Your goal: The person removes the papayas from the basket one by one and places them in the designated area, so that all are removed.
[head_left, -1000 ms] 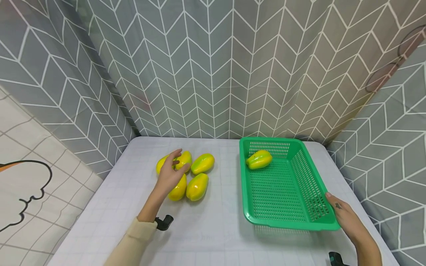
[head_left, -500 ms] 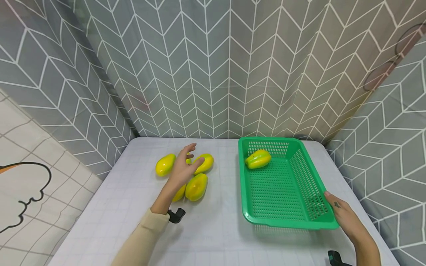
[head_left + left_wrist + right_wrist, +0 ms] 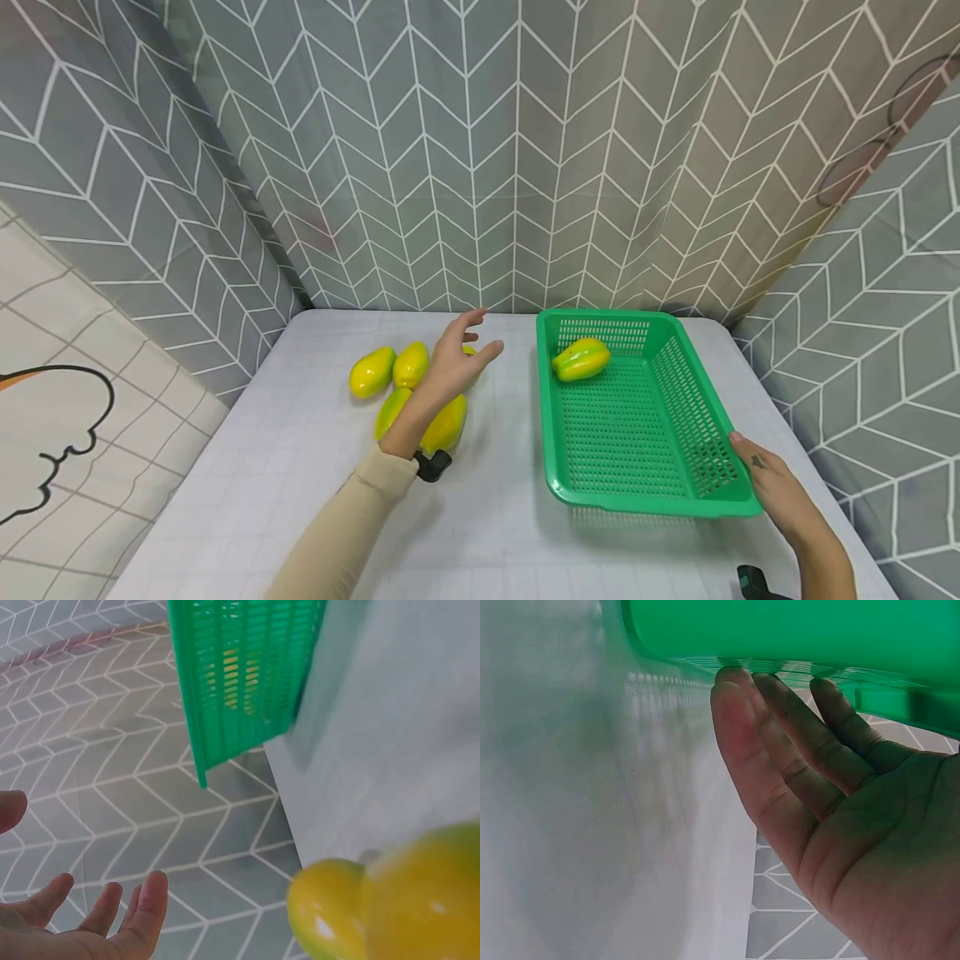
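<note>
My left hand [image 3: 453, 362] hovers over a group of glossy yellow-green fruits, shaped like mangoes or papayas, holding nothing. Its fingers are spread and loosely bent in the left wrist view. One fruit [image 3: 372, 372] lies at the left, a second fruit [image 3: 411, 366] beside it. Nearer me sit two more, one fruit [image 3: 447, 425] partly covered by my wrist. Another is mostly hidden behind the hand. At the right, my right hand [image 3: 780, 483] grips the near right corner of a green plastic basket [image 3: 551, 417], thumb on the rim, fingers [image 3: 780, 742] underneath. A single fruit [image 3: 581, 359] lies in its far left corner.
The white table [image 3: 502, 517] bears everything here. Grey patterned curtains [image 3: 480, 167] enclose the back and sides. A dark wrist mount [image 3: 432, 465] sits on my left wrist, another dark mount [image 3: 753, 583] below my right one. The basket's near side appears raised above the table.
My left hand has moved rightward across the fruits, with nothing in it, uncovering the left ones. My right hand and the basket have stayed nearly still.
</note>
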Demonstrator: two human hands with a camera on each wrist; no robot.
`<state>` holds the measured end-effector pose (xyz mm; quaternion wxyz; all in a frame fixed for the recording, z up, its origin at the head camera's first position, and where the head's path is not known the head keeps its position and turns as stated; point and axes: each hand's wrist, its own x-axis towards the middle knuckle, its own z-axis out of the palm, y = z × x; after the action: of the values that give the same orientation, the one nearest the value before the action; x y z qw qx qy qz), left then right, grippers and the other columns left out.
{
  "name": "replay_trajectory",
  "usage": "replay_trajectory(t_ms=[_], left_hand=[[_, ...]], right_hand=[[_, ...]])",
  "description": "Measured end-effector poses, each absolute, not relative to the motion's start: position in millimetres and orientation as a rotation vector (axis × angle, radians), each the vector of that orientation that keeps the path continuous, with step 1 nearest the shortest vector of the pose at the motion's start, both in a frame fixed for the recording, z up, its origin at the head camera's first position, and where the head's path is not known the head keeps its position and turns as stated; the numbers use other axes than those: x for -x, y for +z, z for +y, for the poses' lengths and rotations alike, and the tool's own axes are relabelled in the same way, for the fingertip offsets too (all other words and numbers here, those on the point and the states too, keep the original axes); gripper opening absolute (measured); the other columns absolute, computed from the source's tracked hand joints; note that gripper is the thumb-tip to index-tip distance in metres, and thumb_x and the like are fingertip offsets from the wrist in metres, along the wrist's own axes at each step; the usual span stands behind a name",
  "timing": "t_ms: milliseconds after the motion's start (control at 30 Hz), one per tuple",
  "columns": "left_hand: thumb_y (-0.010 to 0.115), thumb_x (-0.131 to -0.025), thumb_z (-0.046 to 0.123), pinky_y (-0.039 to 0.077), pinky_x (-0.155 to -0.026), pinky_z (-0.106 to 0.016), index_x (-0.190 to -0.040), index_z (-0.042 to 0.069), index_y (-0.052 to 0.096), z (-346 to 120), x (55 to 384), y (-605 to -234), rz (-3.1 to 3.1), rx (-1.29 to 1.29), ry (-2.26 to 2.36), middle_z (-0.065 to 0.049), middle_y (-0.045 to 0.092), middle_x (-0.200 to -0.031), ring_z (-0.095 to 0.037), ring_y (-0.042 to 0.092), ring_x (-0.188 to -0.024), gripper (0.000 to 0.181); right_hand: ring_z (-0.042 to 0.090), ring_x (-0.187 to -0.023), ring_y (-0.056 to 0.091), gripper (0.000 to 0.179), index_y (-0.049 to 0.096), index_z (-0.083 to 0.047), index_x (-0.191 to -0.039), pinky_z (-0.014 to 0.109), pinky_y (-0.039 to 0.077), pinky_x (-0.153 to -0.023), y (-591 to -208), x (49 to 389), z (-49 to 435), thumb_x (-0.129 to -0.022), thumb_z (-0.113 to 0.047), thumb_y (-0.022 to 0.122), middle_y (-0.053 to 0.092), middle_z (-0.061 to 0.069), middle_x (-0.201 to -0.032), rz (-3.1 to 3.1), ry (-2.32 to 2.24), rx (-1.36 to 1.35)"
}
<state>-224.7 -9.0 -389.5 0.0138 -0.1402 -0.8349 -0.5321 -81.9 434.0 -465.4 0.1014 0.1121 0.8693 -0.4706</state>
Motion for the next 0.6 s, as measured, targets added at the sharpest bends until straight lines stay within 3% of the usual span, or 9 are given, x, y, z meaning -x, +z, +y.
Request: replay_trajectory(t_ms=[67,100,133,400,600], left_hand=[[0.07,-0.101,0.032,0.053,-0.112,-0.055,-0.16,0.017,0.044,-3,227,-388,-2.606,0.46,-1.645,-0.009,0.048,-0.162,-0.036,0.052,-0.143,0.067],[0.07,-0.101,0.033,0.053,-0.112,-0.055,-0.16,0.016,0.044,-1,228,-387,-2.61,0.468,-1.638,-0.009,0.049,-0.162,-0.036,0.053,-0.143,0.067],[0.069,-0.101,0.033,0.053,-0.111,-0.055,-0.16,0.015,0.044,2,229,-386,-2.612,0.475,-1.637,-0.01,0.049,-0.161,-0.036,0.053,-0.143,0.067],[0.069,-0.101,0.033,0.054,-0.11,-0.055,-0.159,0.017,0.047,21,235,-380,-2.633,0.517,-1.636,-0.012,0.05,-0.161,-0.036,0.053,-0.142,0.064],[0.067,-0.102,0.034,0.055,-0.11,-0.053,-0.159,0.015,0.047,36,239,-377,-2.644,0.574,-1.607,-0.012,0.049,-0.162,-0.035,0.055,-0.141,0.063]], right_hand=[[0.053,-0.157,0.025,0.088,0.006,0.017,-0.161,0.081,0.016,-0.122,-464,82,432,-0.113,-0.056,0.013,0.008,0.043,-0.167,2.555,-1.398,-0.335],[0.06,-0.158,0.01,0.088,0.006,0.017,-0.161,0.081,0.014,-0.122,-464,82,431,-0.113,-0.056,0.013,0.006,0.043,-0.167,2.548,-1.403,-0.337],[0.063,-0.157,0.006,0.087,0.005,0.017,-0.161,0.081,0.013,-0.122,-463,82,430,-0.113,-0.055,0.013,0.005,0.044,-0.167,2.546,-1.406,-0.334],[0.062,-0.157,0.012,0.084,0.007,0.017,-0.161,0.082,0.018,-0.12,-463,80,430,-0.114,-0.053,0.012,0.012,0.044,-0.167,2.569,-1.396,-0.308],[0.065,-0.156,0.004,0.085,0.006,0.017,-0.161,0.082,0.014,-0.121,-462,79,431,-0.114,-0.053,0.014,0.006,0.043,-0.167,2.55,-1.426,-0.306]])
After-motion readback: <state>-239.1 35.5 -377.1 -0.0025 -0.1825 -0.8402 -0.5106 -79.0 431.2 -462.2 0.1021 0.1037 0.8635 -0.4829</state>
